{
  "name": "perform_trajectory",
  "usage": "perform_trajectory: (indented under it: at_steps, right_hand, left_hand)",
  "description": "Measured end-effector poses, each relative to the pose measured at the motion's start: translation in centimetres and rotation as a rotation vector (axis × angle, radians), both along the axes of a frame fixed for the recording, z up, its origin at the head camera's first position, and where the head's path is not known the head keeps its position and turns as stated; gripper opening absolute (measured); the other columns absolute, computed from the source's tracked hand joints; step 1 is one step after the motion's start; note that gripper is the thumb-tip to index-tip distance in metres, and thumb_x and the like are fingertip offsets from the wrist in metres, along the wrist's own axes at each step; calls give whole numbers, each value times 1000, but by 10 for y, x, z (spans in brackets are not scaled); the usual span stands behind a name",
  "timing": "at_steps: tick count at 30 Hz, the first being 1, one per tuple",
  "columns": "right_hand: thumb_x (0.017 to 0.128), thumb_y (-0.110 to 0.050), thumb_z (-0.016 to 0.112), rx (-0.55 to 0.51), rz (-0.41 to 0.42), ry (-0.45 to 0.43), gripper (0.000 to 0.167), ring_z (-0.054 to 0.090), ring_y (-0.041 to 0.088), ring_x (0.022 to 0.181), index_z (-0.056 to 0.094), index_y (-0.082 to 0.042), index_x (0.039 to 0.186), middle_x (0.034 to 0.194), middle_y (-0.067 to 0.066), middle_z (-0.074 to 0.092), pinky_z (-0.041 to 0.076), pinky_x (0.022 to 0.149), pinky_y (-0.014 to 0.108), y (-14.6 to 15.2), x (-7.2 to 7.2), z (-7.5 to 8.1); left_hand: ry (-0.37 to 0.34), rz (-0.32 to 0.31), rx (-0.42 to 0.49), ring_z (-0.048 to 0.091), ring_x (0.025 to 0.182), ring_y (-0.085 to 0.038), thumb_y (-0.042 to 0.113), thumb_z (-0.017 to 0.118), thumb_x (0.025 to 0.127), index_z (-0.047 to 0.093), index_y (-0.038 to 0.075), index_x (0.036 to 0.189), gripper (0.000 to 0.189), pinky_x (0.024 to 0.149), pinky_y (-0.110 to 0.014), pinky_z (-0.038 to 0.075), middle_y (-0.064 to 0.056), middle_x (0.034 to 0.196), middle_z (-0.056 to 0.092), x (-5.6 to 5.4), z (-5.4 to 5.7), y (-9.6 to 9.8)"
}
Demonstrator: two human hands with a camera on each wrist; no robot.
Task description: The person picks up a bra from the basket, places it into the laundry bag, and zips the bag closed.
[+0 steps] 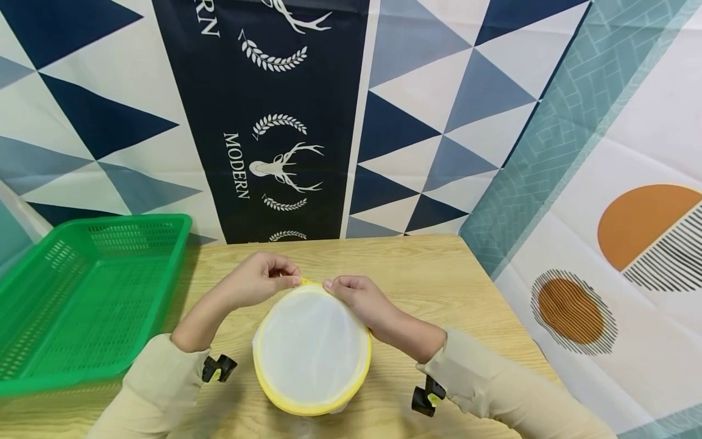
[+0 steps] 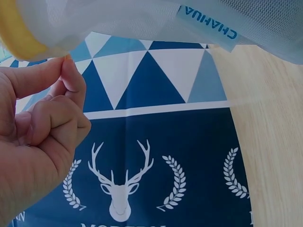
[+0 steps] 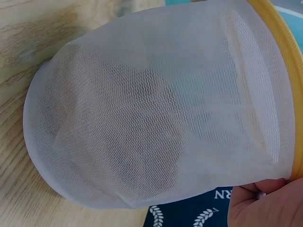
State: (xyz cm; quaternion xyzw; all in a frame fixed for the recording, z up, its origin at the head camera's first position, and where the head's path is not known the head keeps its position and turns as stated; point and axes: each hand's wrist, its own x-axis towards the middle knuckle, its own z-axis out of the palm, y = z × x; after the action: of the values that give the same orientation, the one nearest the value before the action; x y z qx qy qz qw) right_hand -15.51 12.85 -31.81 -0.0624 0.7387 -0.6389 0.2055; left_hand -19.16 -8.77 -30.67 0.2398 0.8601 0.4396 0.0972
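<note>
A white mesh laundry bag [image 1: 314, 346] with yellow trim stands upright on the table, its round top facing up in the head view. At the far side of that rim my left hand [image 1: 263, 279] pinches a small yellow bit between thumb and forefinger; the left wrist view shows the same pinch beside the yellow trim [image 2: 21, 35]. My right hand [image 1: 366, 303] grips the rim just to the right, thumb on top. A blue label [image 2: 208, 26] reading CHAHUA hangs on the bag's side. Through the mesh [image 3: 142, 127] a darker patch shows, too faint to identify.
A green plastic basket [image 1: 178, 268] with slotted walls stands at the left of the wooden table [image 1: 428, 268]. Patterned cloth [image 1: 285, 91] hangs behind the table's far edge, and another printed cloth [image 1: 581, 244] covers the right side.
</note>
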Motion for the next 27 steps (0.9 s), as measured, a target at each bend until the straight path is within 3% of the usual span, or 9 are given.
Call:
perform_trajectory:
  at_steps: [4,8,12,20,27]
  right_hand:
    - [98,-26,48,22,-4,33,32,60,7,54,60,2,91,68,-1,61,50,50,22,1,0,-2]
    - [97,-28,50,104,11,121,32,56,8,53,59,1,87,71,0,58,47,50,23,4,0,-5]
    - [95,-31,53,170,23,196,30,48,10,51,59,-2,93,74,2,55,41,45,23,6,1,-7]
    - [85,-31,68,307,3,383,28,43,11,66,57,-11,101,73,0,45,38,52,19,2,5,-6]
    - [89,-25,64,304,-25,429,20,48,11,66,61,-6,96,75,4,54,42,53,19,-1,7,-5]
  left_hand:
    - [16,11,10,47,65,-16,13,61,89,68,5,88,11,60,-25,43,-8,78,61,1,-3,2]
    - [43,24,19,45,61,-15,13,62,89,68,5,87,10,55,-22,40,-5,77,60,3,-6,5]
    - [65,46,12,45,59,-14,13,62,89,69,6,86,10,54,-22,39,-4,77,61,5,-6,9]
    - [76,79,-35,46,61,-14,14,61,89,69,7,87,10,55,-24,41,-4,79,62,9,0,10]
    - [62,94,-42,48,62,-14,15,61,89,69,7,88,11,56,-24,43,-4,78,62,7,2,9]
